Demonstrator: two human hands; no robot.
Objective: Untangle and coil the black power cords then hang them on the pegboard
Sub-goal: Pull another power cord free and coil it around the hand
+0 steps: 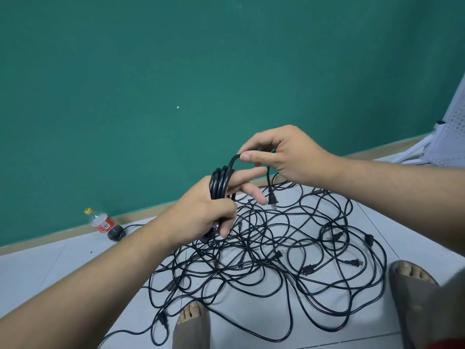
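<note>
Above the tangle: the left hand [208, 210] carries a coil [219, 181] of black cord, several turns lying side by side across it.
Left fingers [249, 173]: two are stretched straight out through the coil toward the other hand. The lower ones are curled tight round the bottom of the turns.
Right hand [284, 154]: it is just beyond the left, with thumb [251, 156] and forefinger pinching the cord where it arches up off the coil. The other fingers are loosely bent.
Free end: it drops from that pinch past the left fingertips and ends in a plug [272, 199] that dangles over the far side of the heap.
Tangle [289, 248]: many black cords loop over one another on the pale tiled floor [63, 268], spreading from near the floor's far edge by the green wall [151, 71] back to the person's feet. Several plugs show among the loops.
Feet: both are in sandals. The left foot [192, 323] has its toes right at the outer loops, and the right foot [412, 280] is beside the heap's right side.
Bottle [100, 221]: clear plastic with a yellow cap and red label, it lies tilted at the floor's far left edge. A small black lump [115, 233] sits at its base, and I cannot tell what it is.
Pegboard [453, 127]: white and perforated, it stands at the floor's far right corner with only a slice in view.
</note>
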